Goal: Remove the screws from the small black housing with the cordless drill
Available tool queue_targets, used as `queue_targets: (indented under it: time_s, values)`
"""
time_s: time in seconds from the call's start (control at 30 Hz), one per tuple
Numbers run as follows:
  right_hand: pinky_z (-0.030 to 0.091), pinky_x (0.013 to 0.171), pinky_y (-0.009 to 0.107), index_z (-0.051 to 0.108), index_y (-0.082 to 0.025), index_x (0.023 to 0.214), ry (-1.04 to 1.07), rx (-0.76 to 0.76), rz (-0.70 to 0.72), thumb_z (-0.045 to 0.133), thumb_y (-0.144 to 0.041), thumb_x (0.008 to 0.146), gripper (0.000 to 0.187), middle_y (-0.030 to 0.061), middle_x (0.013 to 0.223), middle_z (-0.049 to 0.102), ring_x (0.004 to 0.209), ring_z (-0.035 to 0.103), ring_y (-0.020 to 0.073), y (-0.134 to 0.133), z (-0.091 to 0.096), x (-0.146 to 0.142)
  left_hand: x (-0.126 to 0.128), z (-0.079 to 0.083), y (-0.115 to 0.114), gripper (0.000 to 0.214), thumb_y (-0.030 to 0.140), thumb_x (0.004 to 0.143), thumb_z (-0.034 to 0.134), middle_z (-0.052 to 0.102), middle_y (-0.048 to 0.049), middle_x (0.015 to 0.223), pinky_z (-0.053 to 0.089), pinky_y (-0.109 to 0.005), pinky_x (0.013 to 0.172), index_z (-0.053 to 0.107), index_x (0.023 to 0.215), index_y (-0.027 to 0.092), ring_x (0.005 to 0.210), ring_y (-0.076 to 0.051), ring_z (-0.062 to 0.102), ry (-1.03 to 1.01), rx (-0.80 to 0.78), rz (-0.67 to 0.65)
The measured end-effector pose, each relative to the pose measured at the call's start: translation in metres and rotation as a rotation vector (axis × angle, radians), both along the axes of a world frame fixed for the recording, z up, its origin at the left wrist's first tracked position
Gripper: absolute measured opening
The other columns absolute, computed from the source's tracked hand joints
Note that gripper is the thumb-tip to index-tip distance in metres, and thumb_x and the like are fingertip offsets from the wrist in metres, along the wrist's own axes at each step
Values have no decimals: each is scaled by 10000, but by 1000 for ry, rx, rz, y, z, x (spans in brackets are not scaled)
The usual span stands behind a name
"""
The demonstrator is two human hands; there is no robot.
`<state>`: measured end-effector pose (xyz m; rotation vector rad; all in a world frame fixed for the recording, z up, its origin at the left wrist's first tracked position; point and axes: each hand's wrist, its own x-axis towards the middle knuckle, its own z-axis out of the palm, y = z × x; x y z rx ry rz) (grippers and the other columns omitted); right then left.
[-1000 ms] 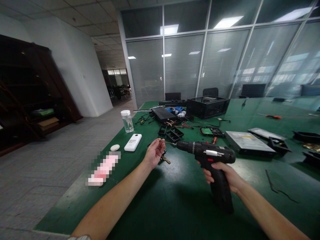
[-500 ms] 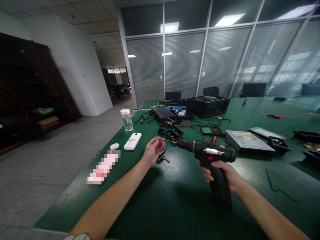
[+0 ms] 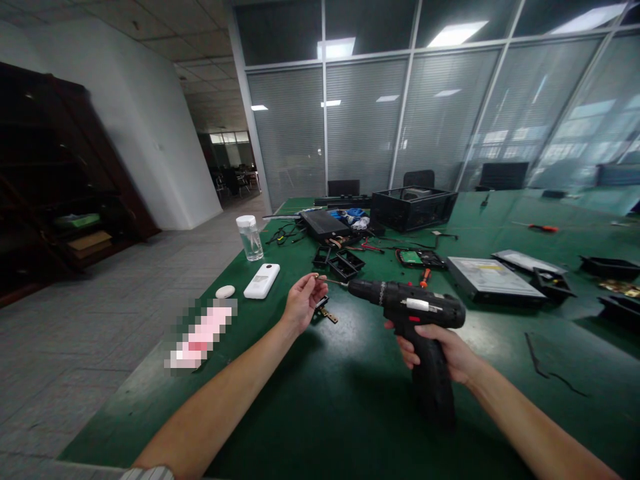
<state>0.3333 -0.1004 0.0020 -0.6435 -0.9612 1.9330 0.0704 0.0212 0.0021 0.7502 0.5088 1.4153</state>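
My right hand point(image 3: 445, 347) is wrapped round the handle of a black cordless drill point(image 3: 407, 303), which points left. A long thin bit point(image 3: 336, 281) sticks out of its chuck. At the far end of that bit, my left hand point(image 3: 303, 300) is closed in a pinch; a tiny brass-coloured thing shows at the fingertips, too small to name. Just under these fingers, small brass hinge-like plates point(image 3: 329, 315) lie on the green table point(image 3: 320, 413), partly hidden by the hand. Beyond the drill tip are black plastic frames point(image 3: 345, 265).
On the left stand a clear jar point(image 3: 250, 239), a white power bank point(image 3: 262, 281) and a round white case point(image 3: 225, 292). A metal disc drive point(image 3: 493, 279), an orange screwdriver point(image 3: 425, 277) and black trays point(image 3: 609, 268) lie right. An open black computer case point(image 3: 414, 208) sits behind.
The view has shifted slightly, so everything sits a little further left in it. Both hands keep their hold, with the bit still at my left fingertips.
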Motion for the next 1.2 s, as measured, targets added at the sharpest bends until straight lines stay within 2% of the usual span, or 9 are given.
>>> queue_targets:
  time_s: [0.13, 0.33, 0.4, 0.53, 0.57, 0.67, 0.77, 0.93, 1.2]
  values:
    - [423, 576, 295, 596, -118, 1109, -40, 29, 27, 610, -368, 766, 425, 75, 797, 616, 600, 535, 149, -1, -1, -8, -2, 0, 1, 128, 193, 785, 655, 688, -71, 870, 539, -246, 740, 623, 892, 132, 733, -115, 654, -57, -34, -43]
    - [415, 578, 277, 618, -113, 1040, -52, 110, -35, 621, -311, 747, 353, 4, 601, 526, 551, 496, 138, -2, -4, -19, -18, 6, 12, 277, 349, 825, 568, 669, -106, 981, 514, -291, 741, 624, 1000, 142, 811, -166, 645, 79, 27, -163]
    - [417, 578, 279, 618, -112, 1041, -46, 128, -50, 623, -301, 734, 361, 7, 610, 525, 552, 477, 135, -3, -2, -20, -28, 7, 19, 418, 480, 850, 446, 663, -114, 931, 502, -304, 660, 619, 1022, 140, 714, -171, 628, 275, 79, -65]
    - [418, 581, 275, 619, -114, 1049, -77, 185, -58, 629, -298, 719, 377, 21, 628, 551, 589, 493, 146, -5, 4, -16, -51, 1, 31, 314, 443, 757, 576, 637, -92, 825, 437, -301, 711, 613, 888, 161, 828, -228, 603, 1082, 188, 521]
    - [416, 580, 273, 615, -117, 1062, -94, 198, -59, 633, -298, 717, 390, 29, 648, 568, 602, 505, 150, -5, 5, -15, -55, -2, 33, 308, 452, 727, 603, 638, -101, 833, 420, -317, 747, 603, 852, 170, 883, -250, 595, 1247, 186, 583]
    - [417, 569, 273, 601, -130, 1105, -160, 210, -64, 636, -297, 719, 422, 53, 733, 616, 607, 530, 155, -5, 5, -11, -60, -11, 37, 322, 493, 698, 608, 615, -107, 683, 396, -345, 747, 519, 605, 198, 839, -289, 605, 1484, 70, 468]
    - [432, 571, 284, 607, -126, 1108, -219, 209, -67, 623, -293, 734, 410, 58, 741, 632, 573, 529, 148, -5, 3, -10, -59, -15, 40, 309, 445, 747, 560, 585, -80, 628, 382, -320, 699, 466, 564, 214, 745, -257, 595, 1485, 90, 421]
    - [449, 565, 292, 617, -125, 1096, -265, 224, -122, 610, -279, 735, 392, 66, 781, 641, 548, 518, 136, -6, 5, -13, -59, -15, 45, 242, 380, 849, 431, 483, 12, 611, 339, -263, 612, 428, 671, 216, 621, -162, 486, 1395, 262, 524]
    - [411, 603, 305, 680, -115, 885, -462, 269, -111, 578, -313, 764, 253, 31, 564, 599, 562, 533, 169, -10, 11, -17, -46, -23, 44, 260, 401, 772, 595, 523, 6, 776, 403, -235, 669, 483, 887, 196, 698, -132, 516, 828, 277, 509]
